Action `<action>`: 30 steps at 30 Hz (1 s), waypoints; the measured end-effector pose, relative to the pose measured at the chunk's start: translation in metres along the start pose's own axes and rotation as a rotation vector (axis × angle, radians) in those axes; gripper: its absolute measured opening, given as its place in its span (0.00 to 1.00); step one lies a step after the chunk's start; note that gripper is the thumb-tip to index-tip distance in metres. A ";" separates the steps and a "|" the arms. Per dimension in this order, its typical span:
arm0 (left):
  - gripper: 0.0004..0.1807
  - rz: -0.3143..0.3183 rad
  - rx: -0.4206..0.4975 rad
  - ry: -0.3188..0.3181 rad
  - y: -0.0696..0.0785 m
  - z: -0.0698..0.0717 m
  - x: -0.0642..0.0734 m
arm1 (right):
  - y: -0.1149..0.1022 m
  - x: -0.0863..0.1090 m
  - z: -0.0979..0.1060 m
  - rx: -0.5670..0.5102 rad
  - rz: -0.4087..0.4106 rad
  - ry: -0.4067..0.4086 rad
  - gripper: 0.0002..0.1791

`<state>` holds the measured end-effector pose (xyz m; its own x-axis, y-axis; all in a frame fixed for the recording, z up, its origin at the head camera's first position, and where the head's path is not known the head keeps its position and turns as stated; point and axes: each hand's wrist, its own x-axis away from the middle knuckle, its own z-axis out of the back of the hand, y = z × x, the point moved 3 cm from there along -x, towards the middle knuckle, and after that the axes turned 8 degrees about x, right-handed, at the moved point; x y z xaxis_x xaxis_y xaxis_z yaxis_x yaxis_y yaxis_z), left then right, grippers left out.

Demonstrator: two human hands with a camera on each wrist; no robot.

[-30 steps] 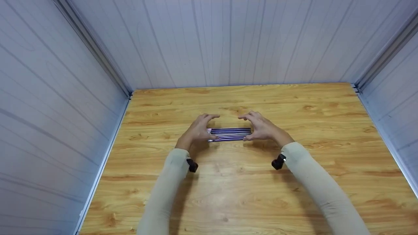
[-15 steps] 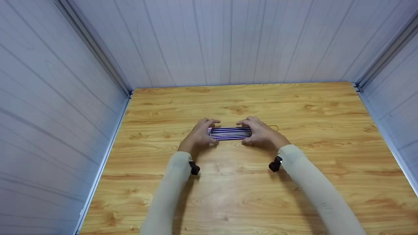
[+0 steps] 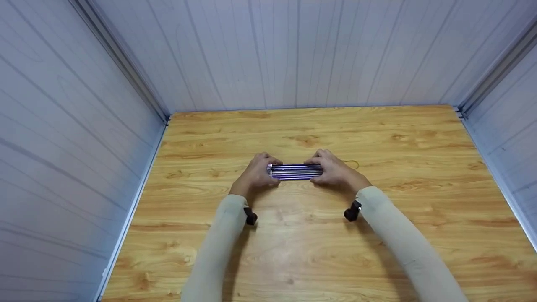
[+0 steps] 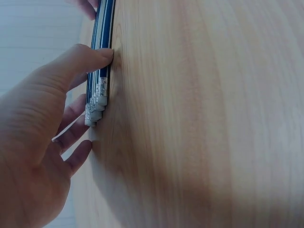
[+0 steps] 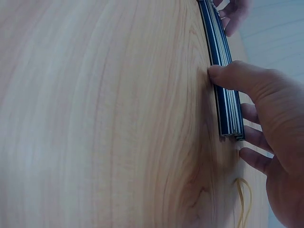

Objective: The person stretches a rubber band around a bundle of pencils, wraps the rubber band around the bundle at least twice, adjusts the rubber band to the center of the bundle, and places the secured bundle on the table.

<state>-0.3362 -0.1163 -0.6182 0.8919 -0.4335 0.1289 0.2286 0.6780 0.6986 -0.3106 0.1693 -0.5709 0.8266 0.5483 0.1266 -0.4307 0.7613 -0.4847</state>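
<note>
Left hand: grips the pencils near their eraser ends, thumb against the near side, fingertips on the far side; the lower fingers curve loosely past the erasers.
Right hand: grips the opposite end the same way, thumb near, fingers far.
Back wall: pale and upright along the tabletop's far edge, well apart from both hands.
Tabletop: wood-patterned, under everything handled; the pencils lie low over it, between the two hands, and whether they touch it all along is hard to tell.
Pencil axis: runs left to right, roughly parallel to the far edge; erasers point left, the plain ends right, where they look blunt.
Pencil bundle: gathering side by side looks done, with all visible erasers at one end; the exact count cannot be told.
Rubber band: a thin yellow loop on the wood, just beyond the right hand and apart from the pencils, so any banding is not yet done.
Eraser ends: stepped rather than flush in the left wrist view, so evening them up seems unfinished.
</note>
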 end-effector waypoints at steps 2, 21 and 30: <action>0.36 -0.004 0.000 0.000 0.003 0.000 0.002 | 0.001 0.000 -0.001 0.001 -0.003 -0.004 0.32; 0.20 0.018 0.013 -0.023 0.034 0.009 0.018 | 0.041 -0.023 -0.027 -0.013 0.111 0.069 0.21; 0.17 -0.009 -0.040 -0.026 -0.012 -0.009 -0.012 | 0.036 -0.023 -0.025 0.004 0.084 0.049 0.16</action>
<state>-0.3458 -0.1139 -0.6349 0.8795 -0.4545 0.1410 0.2527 0.6972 0.6709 -0.3359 0.1750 -0.6128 0.8039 0.5932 0.0433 -0.5011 0.7146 -0.4881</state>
